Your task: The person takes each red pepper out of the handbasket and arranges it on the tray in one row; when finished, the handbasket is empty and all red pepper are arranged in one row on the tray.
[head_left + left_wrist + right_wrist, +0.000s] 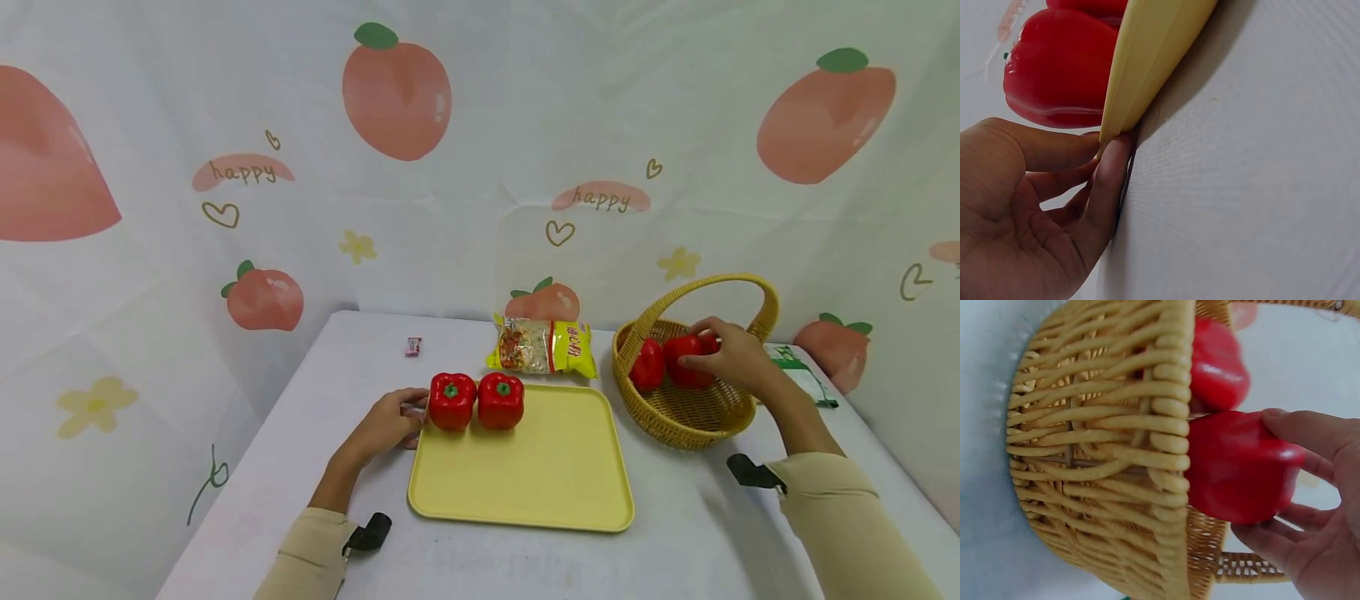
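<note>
My right hand [727, 354] grips a red bell pepper [1241, 469] at the mouth of the wicker basket [686, 429], thumb on one side and fingers on the other. Beside it in the basket lies another red bell pepper [647, 365]. My left hand [390, 425] pinches the left rim of the yellow tray [525, 483] between thumb and fingers, as the left wrist view shows. Two red bell peppers, one at the far left corner [452, 402] and one just right of it [500, 401], stand side by side on the tray with their green stems showing.
Behind the tray lies a yellow and clear food packet [540, 346]. A small wrapped sweet [413, 347] sits at the back left of the white table [337, 367]. Right of the basket is a green and white packet [802, 375]. The basket's tall handle [705, 282] arches above it.
</note>
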